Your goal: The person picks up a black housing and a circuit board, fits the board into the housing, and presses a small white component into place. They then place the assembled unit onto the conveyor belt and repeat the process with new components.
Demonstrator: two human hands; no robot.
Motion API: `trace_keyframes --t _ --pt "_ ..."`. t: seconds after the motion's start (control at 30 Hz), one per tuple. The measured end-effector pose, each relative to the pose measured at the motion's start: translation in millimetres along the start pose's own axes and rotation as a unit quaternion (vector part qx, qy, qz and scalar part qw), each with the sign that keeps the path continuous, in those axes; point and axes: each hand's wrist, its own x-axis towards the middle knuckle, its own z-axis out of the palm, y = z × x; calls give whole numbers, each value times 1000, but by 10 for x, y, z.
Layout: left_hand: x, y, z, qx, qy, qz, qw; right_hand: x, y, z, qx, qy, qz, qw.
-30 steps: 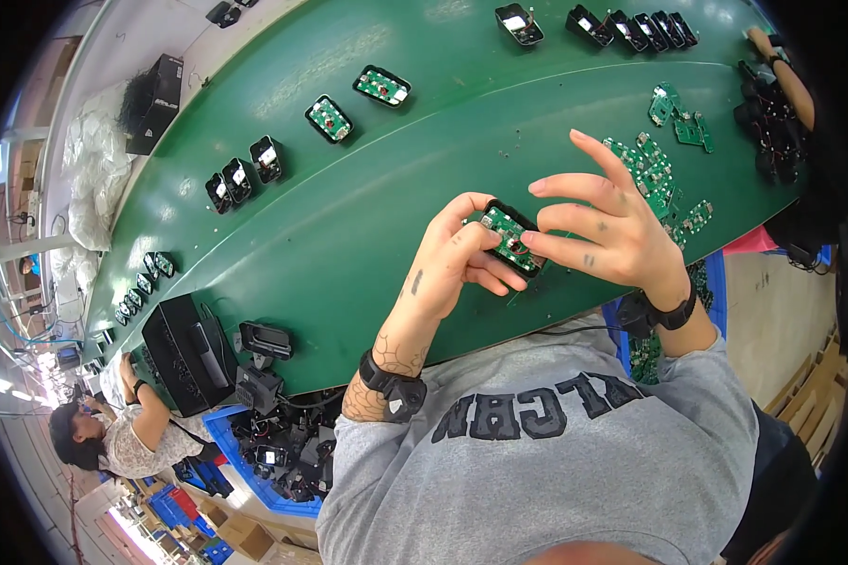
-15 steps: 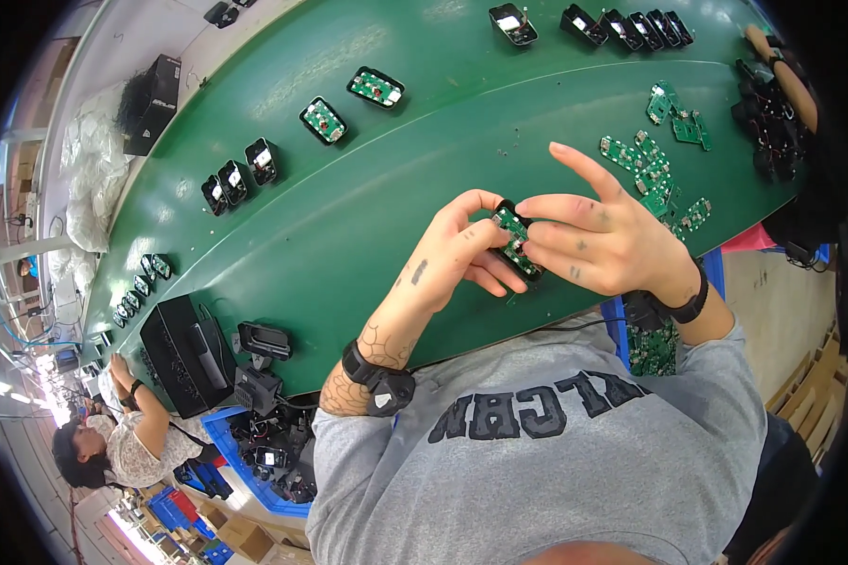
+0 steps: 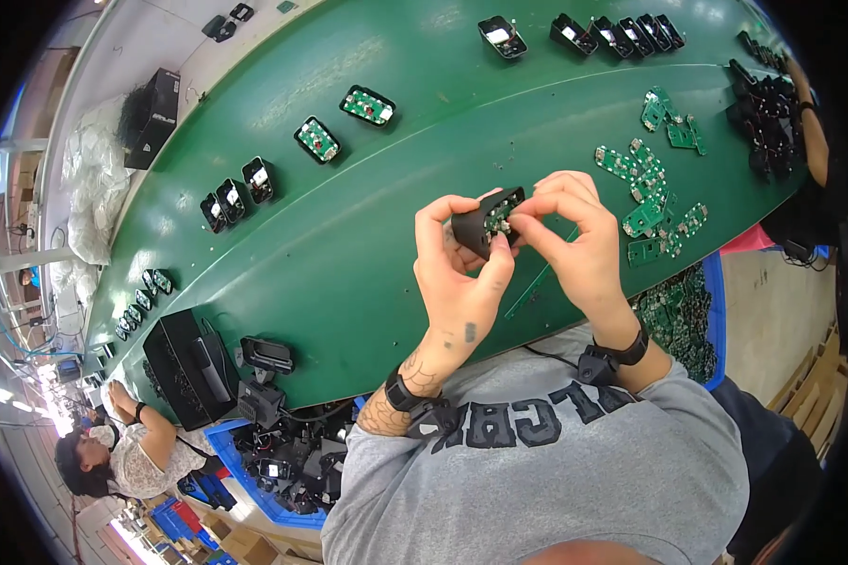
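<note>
Above the near part of the table, my left hand (image 3: 466, 282) is wrapped round a black plastic housing (image 3: 469, 229), tilted so its open side turns to the right. A green circuit board (image 3: 499, 217) sits in that opening, and my left thumb presses on its lower end. My right hand (image 3: 579, 240) is closed at the board's right edge, thumb and fingertips together; whatever is between them is hidden. On the table below lies a thin green strip (image 3: 529, 290), partly behind my right hand.
Loose green circuit boards (image 3: 642, 217) lie to the right. Two housings with boards (image 3: 367, 105) stand farther back, near several open black housings (image 3: 574, 36). A black box (image 3: 188, 363) is at left. Blue bins (image 3: 716, 320) flank me. Other people work at both ends.
The housing has turned from board facing up to its side showing, and moved slightly left. My right hand's raised finger has come down, its fingertips now pinched at the board's edge.
</note>
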Motion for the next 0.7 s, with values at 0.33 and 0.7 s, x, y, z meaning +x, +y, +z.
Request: trace_keyframes --t 0.33,0.7 --pt "62 -47 -6 -34 44 -10 998 -111 -142 9 -96 -50 -103 989" --pt "979 -30 -221 177 -120 -121 969 10 298 -593 -189 -279 -128 933"
